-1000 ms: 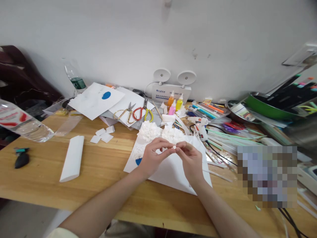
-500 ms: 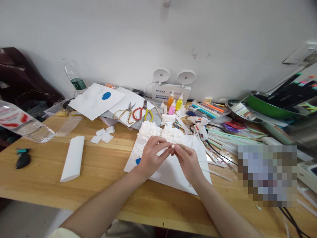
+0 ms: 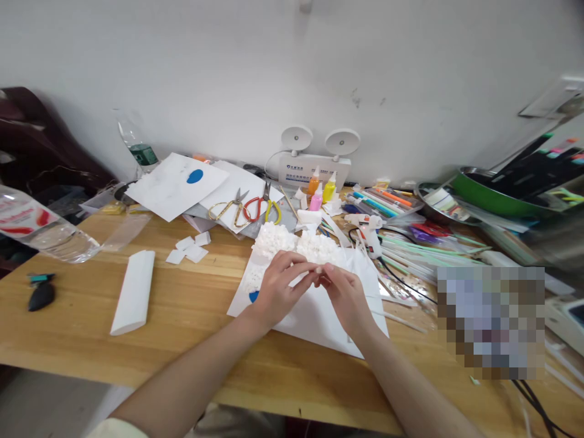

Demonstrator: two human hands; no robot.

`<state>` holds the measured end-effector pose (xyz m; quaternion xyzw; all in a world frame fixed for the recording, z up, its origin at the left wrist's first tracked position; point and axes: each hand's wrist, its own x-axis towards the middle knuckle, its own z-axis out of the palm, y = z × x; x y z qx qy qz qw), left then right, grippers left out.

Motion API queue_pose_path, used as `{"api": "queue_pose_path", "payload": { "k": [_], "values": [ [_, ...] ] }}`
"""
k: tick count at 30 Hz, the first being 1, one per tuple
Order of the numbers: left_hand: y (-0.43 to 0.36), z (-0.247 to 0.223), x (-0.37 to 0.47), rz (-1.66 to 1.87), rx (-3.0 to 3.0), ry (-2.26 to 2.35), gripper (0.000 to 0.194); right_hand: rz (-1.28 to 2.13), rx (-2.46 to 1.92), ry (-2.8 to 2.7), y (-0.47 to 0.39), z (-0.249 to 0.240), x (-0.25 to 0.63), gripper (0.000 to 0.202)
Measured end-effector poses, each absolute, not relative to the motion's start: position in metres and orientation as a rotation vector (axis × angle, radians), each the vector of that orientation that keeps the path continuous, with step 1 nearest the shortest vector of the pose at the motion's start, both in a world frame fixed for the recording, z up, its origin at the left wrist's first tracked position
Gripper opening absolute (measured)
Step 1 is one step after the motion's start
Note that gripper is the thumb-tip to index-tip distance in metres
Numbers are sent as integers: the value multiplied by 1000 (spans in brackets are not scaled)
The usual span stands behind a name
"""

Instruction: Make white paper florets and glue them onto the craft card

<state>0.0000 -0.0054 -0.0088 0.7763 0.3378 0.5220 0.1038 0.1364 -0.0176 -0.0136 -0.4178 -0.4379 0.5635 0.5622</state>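
Observation:
My left hand (image 3: pixel 283 286) and my right hand (image 3: pixel 347 295) meet fingertip to fingertip over a white paper sheet (image 3: pixel 310 328). Both are closed in a pinch, with a tiny white piece, seemingly crumpled paper, between them and mostly hidden by the fingers. Just beyond the hands, two heaps of small white crumpled bits (image 3: pixel 272 238) lie on the sheet's far part. Part of a blue spot (image 3: pixel 253 296) shows on the sheet beside my left wrist.
Scissors (image 3: pixel 232 207), pliers (image 3: pixel 269 204), paint bottles (image 3: pixel 316 199) and a glue gun (image 3: pixel 370 234) lie behind the sheet. Small paper squares (image 3: pixel 196 252) and a folded white paper (image 3: pixel 134 292) are at left. Thin sticks (image 3: pixel 410 258) and a green bowl (image 3: pixel 483 191) are at right.
My fingertips have closed further over the tiny white piece, which shows less now. The hands stay in nearly the same place, and the view has shifted slightly.

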Motion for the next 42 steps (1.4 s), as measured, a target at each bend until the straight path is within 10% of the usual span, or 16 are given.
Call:
{"api": "queue_pose_path", "payload": {
  "k": [10, 19, 30, 42],
  "values": [
    [-5, -9, 0, 1522, 2287, 1013, 14, 1247, -1046, -1162, -17, -15, 141, 24],
    [-4, -11, -1, 1495, 2286, 1059, 10, 363, -994, -1809, -12, 5, 160, 19],
    [-1, -11, -3, 1474, 2285, 1035, 9, 55, -961, -1876, -11, -5, 158, 12],
    [-8, -2, 3, 1366, 1862, 1024, 8, 614, -1021, -1523, -17, -11, 147, 3]
  ]
}}
